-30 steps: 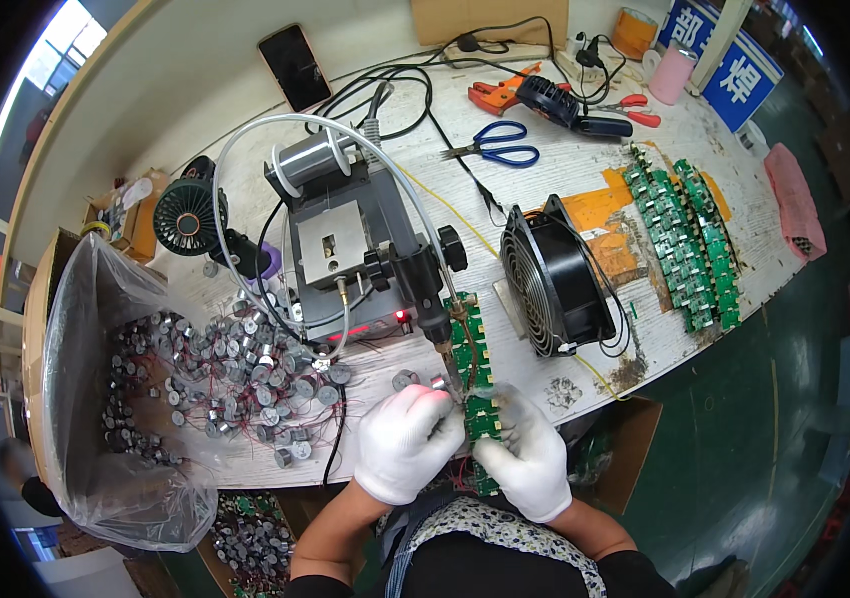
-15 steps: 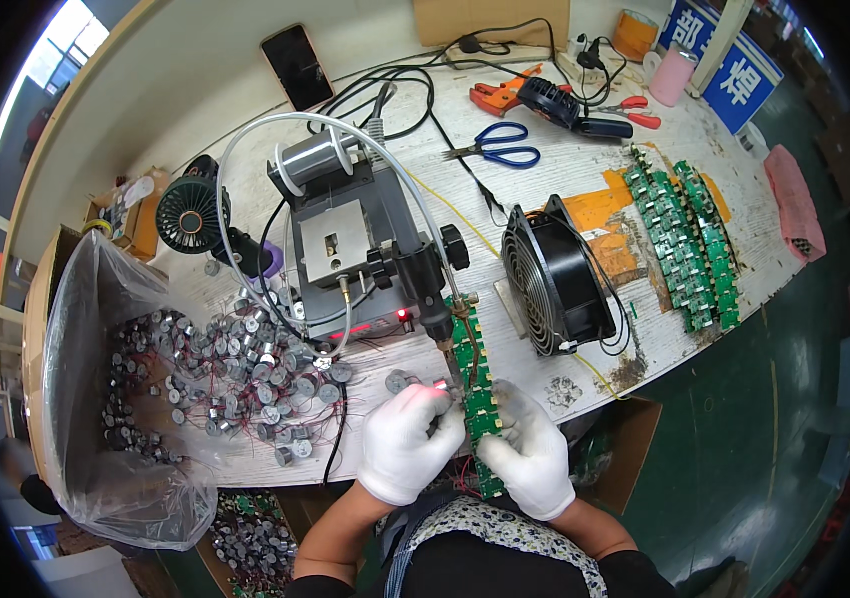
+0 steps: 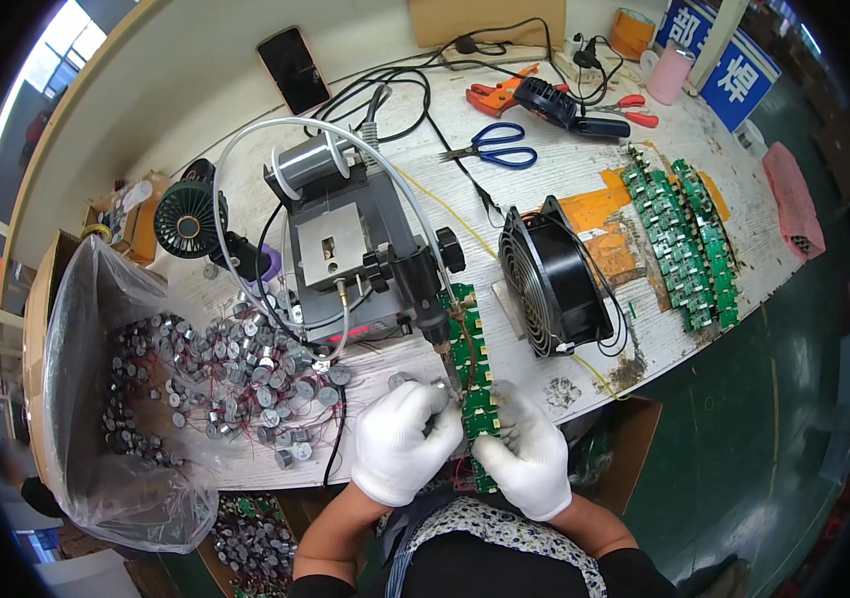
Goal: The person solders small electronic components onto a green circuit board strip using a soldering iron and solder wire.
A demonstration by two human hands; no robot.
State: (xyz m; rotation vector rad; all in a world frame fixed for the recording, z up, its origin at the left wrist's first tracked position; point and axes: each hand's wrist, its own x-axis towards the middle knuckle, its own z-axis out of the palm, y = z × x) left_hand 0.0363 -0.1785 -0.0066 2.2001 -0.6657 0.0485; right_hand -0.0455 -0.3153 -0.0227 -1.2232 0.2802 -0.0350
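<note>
Both my hands wear white gloves. My right hand (image 3: 522, 447) is closed on the edge of a long green circuit board strip (image 3: 480, 399), its thumb lying over the near part. The strip runs away from me, its far end under the soldering machine. Left of the strip, my left hand (image 3: 407, 439) pinches something small that its fingers mostly hide, close to the soldering tip (image 3: 450, 371). Above the strip leans the black soldering head (image 3: 417, 289), with a brown wire curving beside it. Thin red wires show under the strip near my lap.
Many small round metal motors (image 3: 256, 384) with red wires spread at left beside a plastic-lined box (image 3: 71, 399). A black fan (image 3: 557, 284) stands right of the strip. Farther right lie stacked green boards (image 3: 674, 249). Blue-handled scissors (image 3: 500, 147) and a phone (image 3: 292, 70) are behind.
The red light on the soldering machine and the red glow on my left fingertips are gone. My hands keep nearly the same place at the strip.
</note>
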